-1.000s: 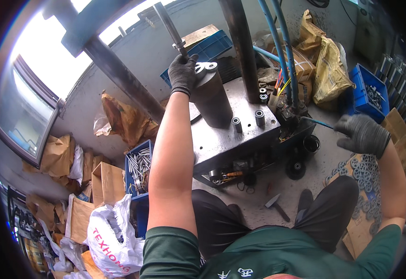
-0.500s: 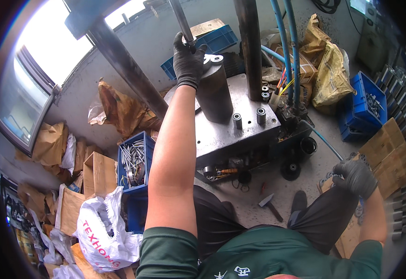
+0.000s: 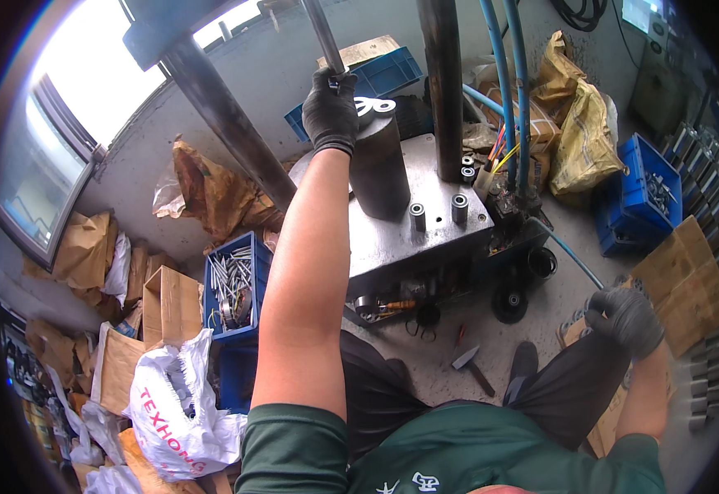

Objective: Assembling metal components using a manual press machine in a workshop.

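My left hand [image 3: 331,114], in a dark glove, reaches up with its fingers closed around the lower end of an upright steel rod [image 3: 324,37]. A small metal piece shows at the fingertips, mostly hidden by the glove. Just right of this hand stands a thick dark metal cylinder [image 3: 380,169] with white-looking rings [image 3: 384,106] on its top. The cylinder rests on a steel machine plate [image 3: 368,251], where short metal sleeves [image 3: 459,208] stand upright. My right hand [image 3: 630,319], also gloved, is closed at the near end of a thin blue lever [image 3: 569,259] beside my knee.
Dark columns [image 3: 236,123] rise from the machine. A blue crate of metal rods [image 3: 232,284] and a white sack [image 3: 182,412] sit at left. On the floor lies a hammer [image 3: 473,368]. Blue bins [image 3: 639,193] and cardboard [image 3: 681,276] are at right. Blue hoses [image 3: 521,99] hang behind.
My left hand's fingers have drawn in around the rod's lower end; the thumb stood apart before. My right hand stays at the blue lever. The view has shifted slightly.
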The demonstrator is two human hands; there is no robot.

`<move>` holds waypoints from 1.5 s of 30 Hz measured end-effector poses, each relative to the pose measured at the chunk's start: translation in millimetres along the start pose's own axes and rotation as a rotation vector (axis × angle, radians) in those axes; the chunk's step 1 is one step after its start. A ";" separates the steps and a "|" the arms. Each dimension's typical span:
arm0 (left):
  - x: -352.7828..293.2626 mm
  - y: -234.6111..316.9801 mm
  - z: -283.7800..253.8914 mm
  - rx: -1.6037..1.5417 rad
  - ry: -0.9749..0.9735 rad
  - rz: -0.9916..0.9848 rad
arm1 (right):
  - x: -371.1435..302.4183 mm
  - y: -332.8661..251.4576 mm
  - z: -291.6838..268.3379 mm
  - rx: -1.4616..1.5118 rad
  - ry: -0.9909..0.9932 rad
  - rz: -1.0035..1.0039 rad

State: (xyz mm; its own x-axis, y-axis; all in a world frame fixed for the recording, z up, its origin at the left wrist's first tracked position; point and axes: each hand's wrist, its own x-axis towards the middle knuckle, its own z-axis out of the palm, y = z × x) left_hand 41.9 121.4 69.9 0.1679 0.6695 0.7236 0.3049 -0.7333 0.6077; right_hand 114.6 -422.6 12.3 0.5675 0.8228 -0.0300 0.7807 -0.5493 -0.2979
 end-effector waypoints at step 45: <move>-3.5 -7.1 -1.9 0.028 -0.058 0.011 | -0.9 -2.7 5.9 0.011 0.118 0.029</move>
State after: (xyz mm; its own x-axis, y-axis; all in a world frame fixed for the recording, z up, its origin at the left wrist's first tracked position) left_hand 37.4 124.1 63.6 0.2254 0.6676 0.7096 0.3290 -0.7377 0.5895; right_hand 110.5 -421.0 7.5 0.6171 0.7834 0.0737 0.7610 -0.5704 -0.3091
